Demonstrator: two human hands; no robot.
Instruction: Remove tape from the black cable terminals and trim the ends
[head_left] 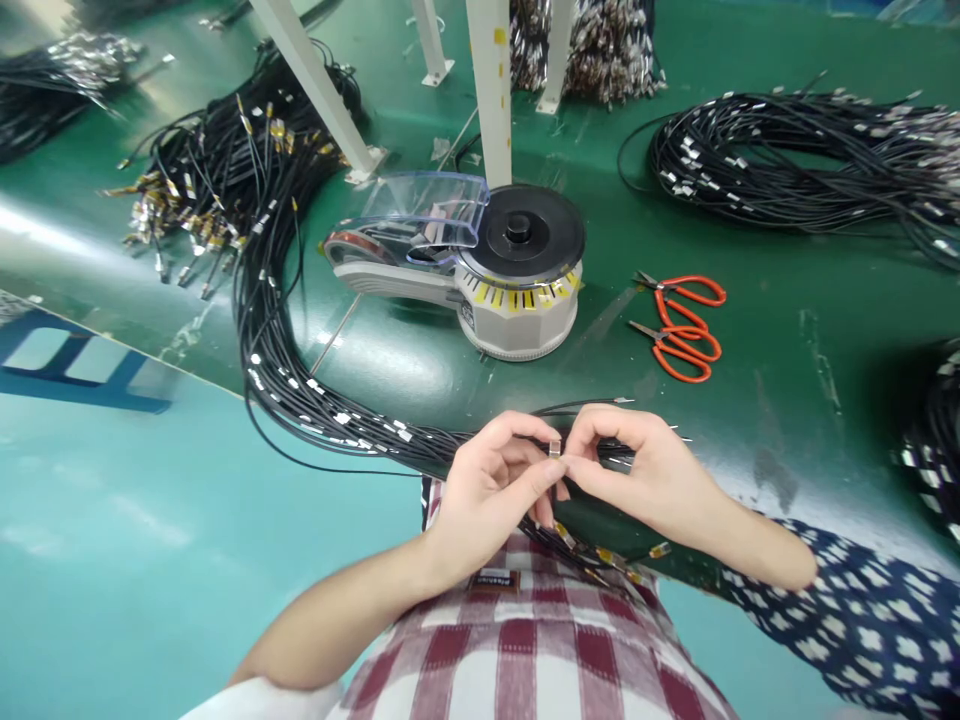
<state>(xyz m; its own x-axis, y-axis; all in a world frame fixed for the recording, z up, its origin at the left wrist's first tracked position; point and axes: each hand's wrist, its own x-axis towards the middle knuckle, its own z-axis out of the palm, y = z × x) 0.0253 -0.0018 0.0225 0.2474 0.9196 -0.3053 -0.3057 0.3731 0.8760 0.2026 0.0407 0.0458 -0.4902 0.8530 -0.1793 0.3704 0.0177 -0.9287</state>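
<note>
My left hand is closed in a pinch on a small rectangular cable connector, close to the table's front edge. From the other side my right hand meets it, thumb and forefinger pressed together beside the connector; what they grip is too small to make out. A thick bundle of black cables with white labels runs under both hands. Several cable ends with yellow tape hang below them, over the checked apron.
Beyond my hands stands a round tape dispenser with yellow strips around it. Two orange-handled scissors lie to its right. Coiled black cables sit at the back right. White posts rise from the green table.
</note>
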